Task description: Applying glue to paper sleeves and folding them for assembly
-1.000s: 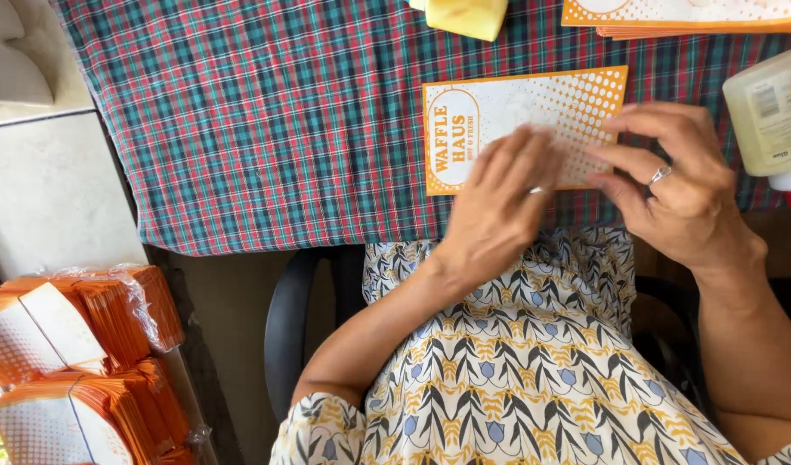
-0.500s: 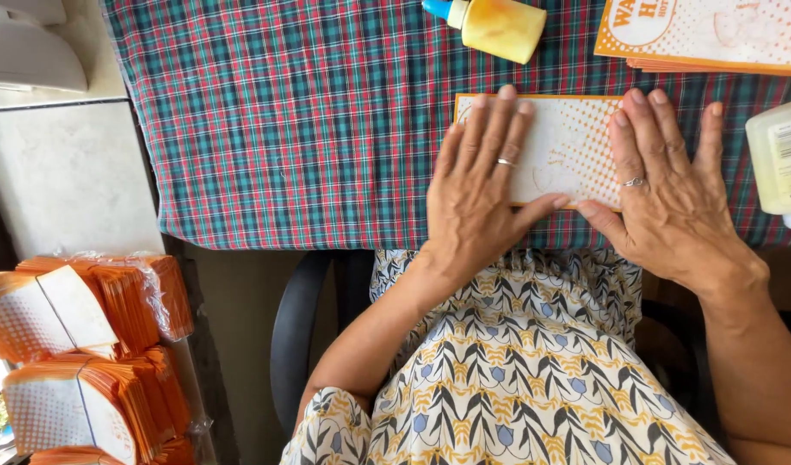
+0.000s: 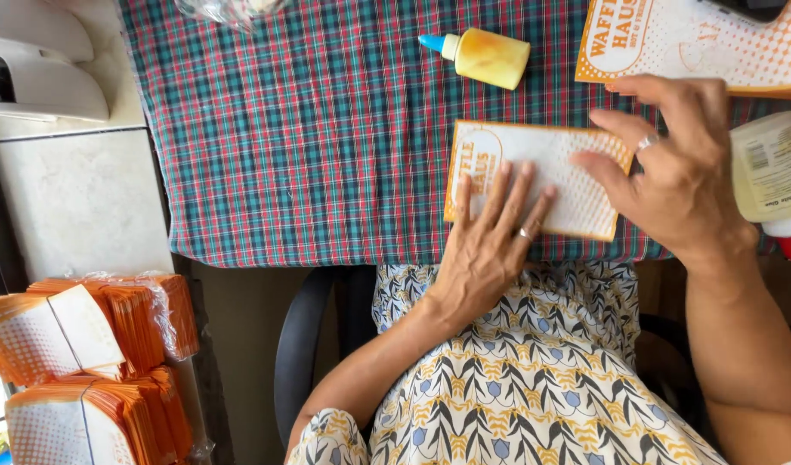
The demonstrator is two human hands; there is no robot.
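Orange-and-white printed paper bag (image 3: 533,176) lies flat at centre frame on the plaid-covered desk (image 3: 309,138), pressed by the flat, open left hand (image 3: 490,237). The right hand (image 3: 671,164), fingers spread, holds its right end, grasping nothing; the step looks like pressing a glued fold, and firm smoothing seems called for next.

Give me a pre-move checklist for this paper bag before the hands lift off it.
1. Left hand flat on the paper bag: ok.
2. Right hand fingertips on the bag's right end: ok.
3. Bag lying fully on the plaid tablecloth: ok.
4. Seam stuck down: cannot tell, hands cover it.
5. Yellow glue bottle capped, lying clear of the bag: ok.
6. White glue bottle beside the right hand, apart from the bag: ok.
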